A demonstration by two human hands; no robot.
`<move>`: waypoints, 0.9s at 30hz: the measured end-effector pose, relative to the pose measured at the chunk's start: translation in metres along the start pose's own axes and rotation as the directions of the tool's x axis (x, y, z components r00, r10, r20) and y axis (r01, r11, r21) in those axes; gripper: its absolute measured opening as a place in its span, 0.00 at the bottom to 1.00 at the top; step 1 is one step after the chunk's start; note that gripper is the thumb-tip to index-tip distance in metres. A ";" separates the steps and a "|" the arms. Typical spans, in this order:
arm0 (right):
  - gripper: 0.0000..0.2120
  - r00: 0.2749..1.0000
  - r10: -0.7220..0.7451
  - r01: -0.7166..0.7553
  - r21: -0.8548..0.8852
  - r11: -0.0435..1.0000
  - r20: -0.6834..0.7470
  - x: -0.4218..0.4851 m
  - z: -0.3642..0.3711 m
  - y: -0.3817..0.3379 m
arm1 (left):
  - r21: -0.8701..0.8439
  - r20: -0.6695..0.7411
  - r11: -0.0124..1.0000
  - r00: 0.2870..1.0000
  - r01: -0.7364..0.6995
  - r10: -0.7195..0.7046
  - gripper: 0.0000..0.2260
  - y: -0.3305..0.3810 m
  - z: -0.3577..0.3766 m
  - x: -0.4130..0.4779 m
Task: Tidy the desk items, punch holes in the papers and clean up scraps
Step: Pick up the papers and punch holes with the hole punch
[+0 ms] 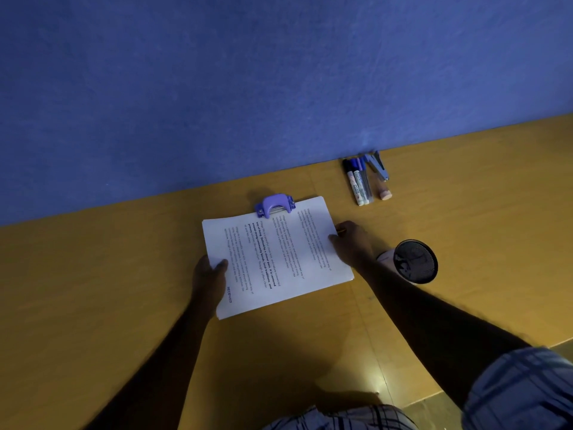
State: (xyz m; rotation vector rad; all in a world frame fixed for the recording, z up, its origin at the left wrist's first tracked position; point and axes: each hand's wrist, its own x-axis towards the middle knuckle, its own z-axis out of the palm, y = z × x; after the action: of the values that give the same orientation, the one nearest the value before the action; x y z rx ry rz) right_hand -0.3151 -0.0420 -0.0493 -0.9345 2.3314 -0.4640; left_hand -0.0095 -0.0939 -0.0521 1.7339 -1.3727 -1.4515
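A stack of printed white papers (276, 256) lies on the yellow-brown desk (124, 274), its far edge pushed into a purple hole punch (274, 205). My left hand (208, 276) grips the stack's left edge, thumb on top. My right hand (352, 240) holds the right edge, fingers on the sheet. Both forearms reach in from below.
A row of markers and pens (359, 181), a blue stapler (377, 166) and a small pinkish tube (384, 192) lie by the blue wall (279, 72). A black mesh cup (414, 261) lies tipped on its side right of my right wrist, with a white object beside it.
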 end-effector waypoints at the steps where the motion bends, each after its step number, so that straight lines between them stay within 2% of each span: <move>1: 0.16 0.997 -0.046 0.041 -0.094 0.995 -0.057 -0.001 -0.002 -0.002 | -0.004 0.006 1.000 1.000 -0.006 0.006 0.06 0.000 0.000 0.000; 3: 0.19 0.972 -0.176 0.142 -0.203 0.969 -0.156 -0.001 -0.004 -0.010 | -0.013 0.007 1.000 1.000 -0.005 0.005 0.05 -0.001 0.000 0.001; 4: 0.18 0.959 -0.237 0.205 -0.196 0.959 -0.157 0.001 -0.005 -0.018 | -0.013 0.001 1.000 1.000 -0.001 0.001 0.05 -0.002 0.001 0.001; 7: 0.15 0.935 -0.354 0.352 -0.054 0.935 -0.035 0.012 -0.004 -0.048 | -0.012 -0.038 0.999 0.999 0.032 -0.032 0.06 -0.004 0.003 0.002; 11: 0.15 0.894 -0.435 0.440 -0.032 0.897 0.112 0.032 0.002 -0.087 | -0.007 -0.063 0.999 0.997 0.050 -0.050 0.09 -0.005 0.006 0.005; 14: 0.18 0.872 -0.441 0.470 -0.109 0.876 0.211 0.046 0.008 -0.106 | 0.000 -0.072 0.999 0.996 0.049 -0.049 0.10 -0.006 0.007 0.006; 19: 0.15 0.831 -0.479 0.555 -0.359 0.750 0.283 0.058 0.006 -0.127 | 0.027 -0.066 0.999 0.997 0.031 -0.029 0.09 -0.009 0.007 0.006; 21: 0.15 0.839 -0.448 0.539 -0.369 0.757 0.309 0.064 0.000 -0.138 | 0.020 -0.065 1.000 0.998 0.024 -0.023 0.10 -0.010 0.007 0.007; 24: 0.17 0.823 -0.379 0.533 -0.340 0.775 0.424 0.075 -0.004 -0.153 | 0.009 -0.065 1.000 0.998 0.027 -0.026 0.11 -0.010 0.008 0.007; 27: 0.20 0.838 -0.313 0.465 -0.284 0.838 0.447 0.082 -0.007 -0.162 | 0.038 -0.063 0.999 0.998 0.025 -0.023 0.09 -0.013 0.007 0.008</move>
State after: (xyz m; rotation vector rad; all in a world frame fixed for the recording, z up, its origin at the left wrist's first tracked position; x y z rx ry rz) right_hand -0.2846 -0.2126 0.0065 -1.5634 1.8882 0.0391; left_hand -0.0118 -0.0952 -0.0685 1.8107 -1.3603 -1.3800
